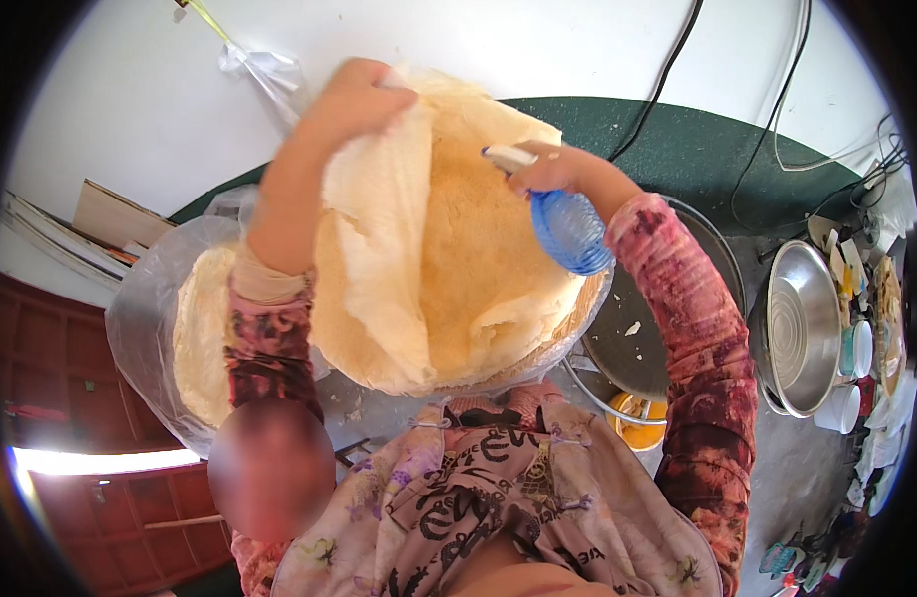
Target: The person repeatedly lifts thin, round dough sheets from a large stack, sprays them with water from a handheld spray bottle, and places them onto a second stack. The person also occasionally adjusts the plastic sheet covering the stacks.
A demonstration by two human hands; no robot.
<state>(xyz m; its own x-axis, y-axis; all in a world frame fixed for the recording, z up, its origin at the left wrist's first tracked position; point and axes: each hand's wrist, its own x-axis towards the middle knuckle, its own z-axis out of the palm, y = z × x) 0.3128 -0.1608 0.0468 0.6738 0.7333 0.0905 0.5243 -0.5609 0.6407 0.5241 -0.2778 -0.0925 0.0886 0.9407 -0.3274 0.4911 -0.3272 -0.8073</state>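
Note:
A stack of large, thin, round flatbreads lies in front of me, with clear plastic round its edge. My left hand is closed on the far edge of the top sheet, which is raised and folded over toward the left. The browner surface beneath it shows. In my right hand is a blue spray bottle with a white head. It is held tilted above the right side of the stack, its nozzle toward the left. Whether any spray is coming out cannot be made out.
At the left, another pale stack sits in a clear plastic bag. A wide dark pan with crumbs lies at the right, beside a bowl with something yellow. Farther right stands a steel basin. Black cables hang down the wall.

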